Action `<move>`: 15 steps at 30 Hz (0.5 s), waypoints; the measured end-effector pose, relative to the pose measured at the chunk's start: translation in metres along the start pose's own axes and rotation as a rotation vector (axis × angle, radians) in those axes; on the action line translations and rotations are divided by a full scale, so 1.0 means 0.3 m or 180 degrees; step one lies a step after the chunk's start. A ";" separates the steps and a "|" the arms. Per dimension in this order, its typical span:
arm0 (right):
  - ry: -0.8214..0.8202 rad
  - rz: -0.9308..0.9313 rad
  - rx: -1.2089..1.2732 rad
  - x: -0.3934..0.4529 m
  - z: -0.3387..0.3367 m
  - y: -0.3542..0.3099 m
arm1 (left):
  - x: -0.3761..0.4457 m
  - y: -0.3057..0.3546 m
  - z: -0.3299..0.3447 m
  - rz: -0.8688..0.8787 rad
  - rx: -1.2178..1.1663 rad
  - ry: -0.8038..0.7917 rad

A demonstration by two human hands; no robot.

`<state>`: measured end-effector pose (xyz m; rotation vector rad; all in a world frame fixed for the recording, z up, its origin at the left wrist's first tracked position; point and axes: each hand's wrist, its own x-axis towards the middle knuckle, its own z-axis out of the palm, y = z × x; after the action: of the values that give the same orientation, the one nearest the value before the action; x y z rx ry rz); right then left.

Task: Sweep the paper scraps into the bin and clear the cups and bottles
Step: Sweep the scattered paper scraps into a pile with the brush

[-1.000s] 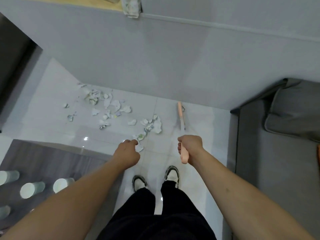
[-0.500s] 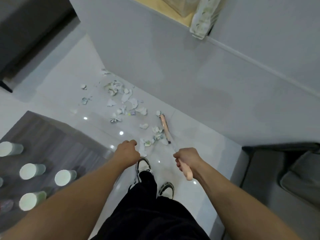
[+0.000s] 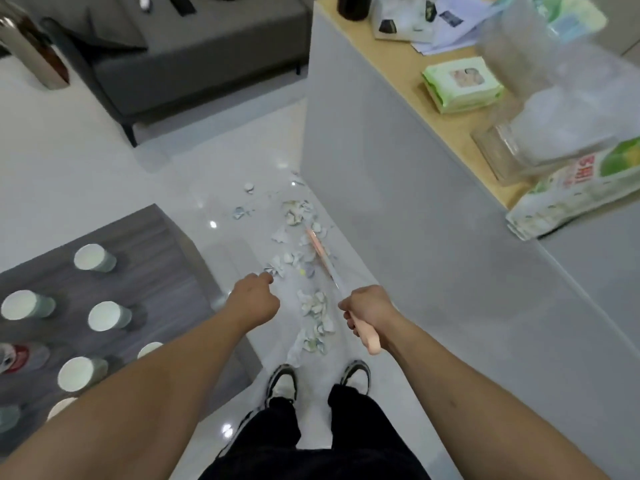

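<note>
Torn paper scraps lie on the pale tiled floor in front of my shoes, with more scraps farther off beside the grey counter. My right hand grips the pink handle of a broom, whose head rests among the far scraps. My left hand hangs loosely curled over the floor and holds nothing. Several white paper cups stand on the dark low table at the left.
A tall grey counter walls off the right side; on its wooden top lie wipe packs, papers and a clear container. A grey sofa stands at the back left, a metal flask at the far left.
The view has swung left, so the counter top and the sofa came into sight. The broom head has moved left into the scraps, and some scraps now lie closer to my feet.
</note>
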<state>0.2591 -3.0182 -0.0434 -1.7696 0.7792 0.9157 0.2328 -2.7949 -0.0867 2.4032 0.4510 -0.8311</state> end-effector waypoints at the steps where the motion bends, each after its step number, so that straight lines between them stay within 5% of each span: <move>1: -0.0034 -0.0070 -0.0108 0.018 0.002 -0.046 | 0.012 -0.001 -0.016 -0.0051 -0.0072 0.0060; 15: -0.0582 -0.1241 -0.1946 0.605 0.019 -0.783 | 0.367 0.223 -0.172 -0.1065 -0.0800 0.0672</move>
<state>0.5446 -2.9530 -0.0918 -2.2123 0.0110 1.0936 0.3710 -2.8027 -0.0979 2.2183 1.0003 -0.6128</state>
